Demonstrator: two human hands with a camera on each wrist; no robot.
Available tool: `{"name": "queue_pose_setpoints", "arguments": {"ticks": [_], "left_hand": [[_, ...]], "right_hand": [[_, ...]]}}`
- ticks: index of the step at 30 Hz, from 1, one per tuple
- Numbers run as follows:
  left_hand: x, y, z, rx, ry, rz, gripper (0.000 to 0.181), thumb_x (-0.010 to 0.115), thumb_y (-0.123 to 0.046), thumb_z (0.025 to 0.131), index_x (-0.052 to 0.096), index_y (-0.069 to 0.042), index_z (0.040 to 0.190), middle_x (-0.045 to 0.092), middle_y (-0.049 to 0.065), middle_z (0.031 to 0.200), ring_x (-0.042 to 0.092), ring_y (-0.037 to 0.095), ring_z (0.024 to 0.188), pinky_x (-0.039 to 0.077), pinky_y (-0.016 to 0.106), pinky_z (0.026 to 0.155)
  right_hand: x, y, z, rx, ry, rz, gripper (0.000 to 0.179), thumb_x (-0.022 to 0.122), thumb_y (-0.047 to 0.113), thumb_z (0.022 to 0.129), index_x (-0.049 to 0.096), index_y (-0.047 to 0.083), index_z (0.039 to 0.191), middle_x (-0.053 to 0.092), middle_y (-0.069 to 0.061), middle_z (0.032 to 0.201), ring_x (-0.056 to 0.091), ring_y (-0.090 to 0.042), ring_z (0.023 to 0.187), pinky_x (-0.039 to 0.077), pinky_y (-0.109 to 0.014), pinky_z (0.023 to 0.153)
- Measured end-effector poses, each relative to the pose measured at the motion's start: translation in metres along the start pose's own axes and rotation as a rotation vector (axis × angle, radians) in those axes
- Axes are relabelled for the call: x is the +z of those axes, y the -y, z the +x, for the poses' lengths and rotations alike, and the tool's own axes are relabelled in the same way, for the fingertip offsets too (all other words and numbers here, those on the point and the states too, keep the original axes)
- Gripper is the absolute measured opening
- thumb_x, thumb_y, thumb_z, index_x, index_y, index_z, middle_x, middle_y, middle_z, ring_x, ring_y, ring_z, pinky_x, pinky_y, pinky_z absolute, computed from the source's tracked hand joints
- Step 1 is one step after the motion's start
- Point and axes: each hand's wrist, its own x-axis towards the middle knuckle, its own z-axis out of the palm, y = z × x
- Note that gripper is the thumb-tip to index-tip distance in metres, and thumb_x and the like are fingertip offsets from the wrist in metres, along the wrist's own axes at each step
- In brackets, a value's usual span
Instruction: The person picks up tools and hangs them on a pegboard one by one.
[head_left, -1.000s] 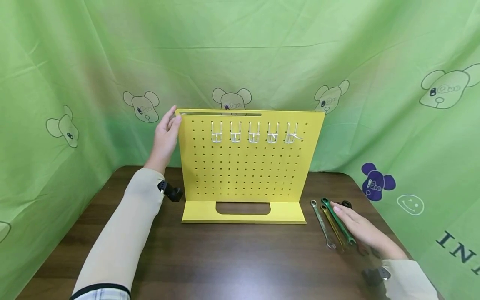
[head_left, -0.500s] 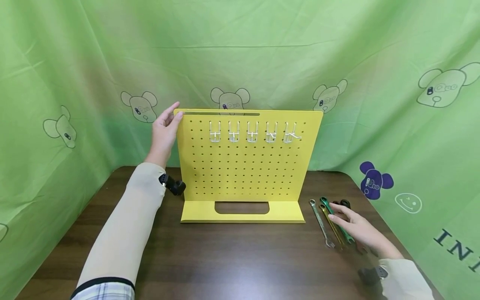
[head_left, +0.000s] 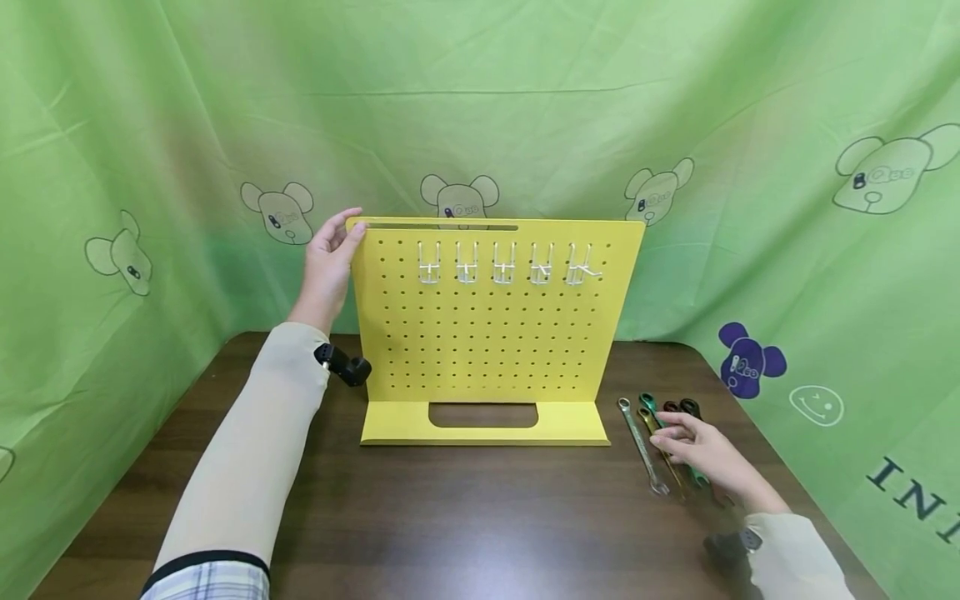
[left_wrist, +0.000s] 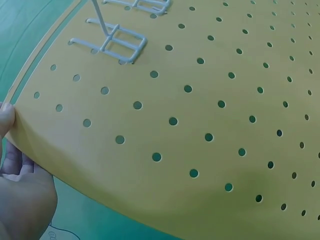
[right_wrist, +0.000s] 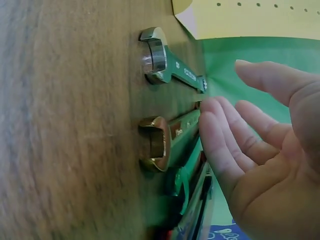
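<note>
A yellow pegboard (head_left: 480, 342) stands upright on its flat base. My left hand (head_left: 324, 271) holds its upper left corner, thumb in front and the other fingers around the back. In the left wrist view the thumb (left_wrist: 6, 119) lies at the board's edge. My right hand (head_left: 708, 454) hovers over several combination wrenches, thumb and fingers apart with nothing between them. Beside it lie a silver wrench (head_left: 640, 446) and a gold wrench (right_wrist: 157, 145). The green wrench (head_left: 647, 402) is partly hidden under the hand, and red and black wrenches (head_left: 689, 407) lie farther right.
White wire hooks (head_left: 503, 265) hang in a row near the top of the pegboard. The dark wooden table (head_left: 450, 517) carries everything. A green curtain (head_left: 480, 108) with mouse prints hangs behind and at both sides.
My right hand has bent its fingers and shifted slightly left and down over the wrenches. My left fingers have closed farther around the pegboard's corner.
</note>
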Motion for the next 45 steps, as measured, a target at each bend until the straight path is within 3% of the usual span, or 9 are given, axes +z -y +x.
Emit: {"name": "queue_pose_setpoints", "arguments": {"ticks": [5, 16, 32, 45], "left_hand": [[-0.001, -0.001, 0.000, -0.018, 0.019, -0.026, 0.030, 0.064, -0.018, 0.099, 0.065, -0.018, 0.129, 0.064, 0.002, 0.116, 0.060, 0.015, 0.099, 0.054, 0.026, 0.091], [0.000, -0.002, 0.002, -0.028, 0.024, -0.033, 0.029, 0.063, -0.018, 0.100, 0.065, -0.016, 0.129, 0.063, 0.003, 0.116, 0.060, 0.015, 0.099, 0.054, 0.024, 0.089], [-0.003, 0.000, 0.001, -0.020, 0.031, -0.039, 0.030, 0.064, -0.020, 0.099, 0.065, -0.015, 0.129, 0.063, 0.003, 0.117, 0.061, 0.015, 0.101, 0.054, 0.024, 0.089], [-0.003, 0.000, 0.000, -0.027, 0.029, -0.005, 0.031, 0.063, -0.020, 0.100, 0.064, -0.015, 0.130, 0.063, 0.003, 0.118, 0.061, 0.015, 0.103, 0.053, 0.026, 0.094]], "right_hand": [[0.001, -0.003, 0.004, 0.077, 0.027, 0.035, 0.052, 0.064, 0.020, 0.101, 0.047, -0.015, 0.135, 0.068, -0.022, 0.109, 0.070, -0.029, 0.090, 0.061, -0.036, 0.075], [0.003, -0.005, 0.010, 0.146, 0.026, 0.059, 0.050, 0.069, 0.022, 0.098, 0.054, -0.015, 0.128, 0.072, -0.014, 0.102, 0.068, -0.021, 0.087, 0.060, -0.031, 0.071], [0.011, 0.003, 0.020, 0.188, -0.045, -0.114, 0.039, 0.079, 0.028, 0.088, 0.069, -0.006, 0.105, 0.071, -0.005, 0.084, 0.065, -0.016, 0.073, 0.060, -0.032, 0.062], [0.010, 0.010, 0.025, 0.238, 0.001, -0.211, 0.033, 0.078, 0.034, 0.087, 0.075, 0.001, 0.086, 0.067, -0.002, 0.077, 0.067, -0.018, 0.068, 0.061, -0.034, 0.062]]}}
